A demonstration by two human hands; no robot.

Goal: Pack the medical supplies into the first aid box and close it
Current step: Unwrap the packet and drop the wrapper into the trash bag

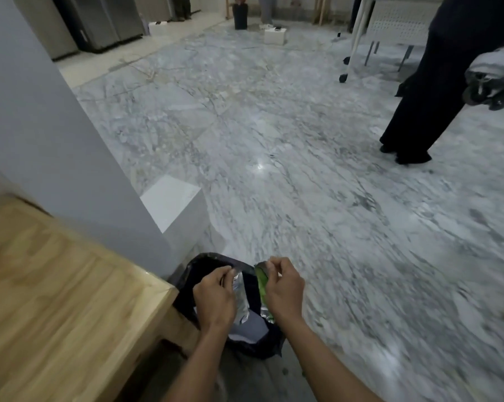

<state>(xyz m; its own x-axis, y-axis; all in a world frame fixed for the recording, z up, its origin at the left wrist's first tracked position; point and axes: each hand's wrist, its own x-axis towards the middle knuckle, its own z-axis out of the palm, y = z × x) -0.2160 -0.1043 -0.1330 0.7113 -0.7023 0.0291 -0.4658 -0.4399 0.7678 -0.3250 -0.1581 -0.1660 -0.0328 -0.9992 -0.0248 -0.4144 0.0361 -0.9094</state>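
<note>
Low in the head view, my left hand (215,298) and my right hand (284,288) each pinch one side of a foil packet (243,300), silver inside with a green printed face (263,284). The packet is spread apart between them. It hangs over a bin lined with a black bag (200,264) that stands on the floor by the table's corner. Pale scraps lie inside the bin. No first aid box is in view.
A light wooden table (56,300) fills the lower left, with a grey wall and a white plinth (172,198) behind it. Marble floor stretches ahead. A person in black clothes (424,91) stands at the right, holding a bundle. White tables and boxes stand at the back.
</note>
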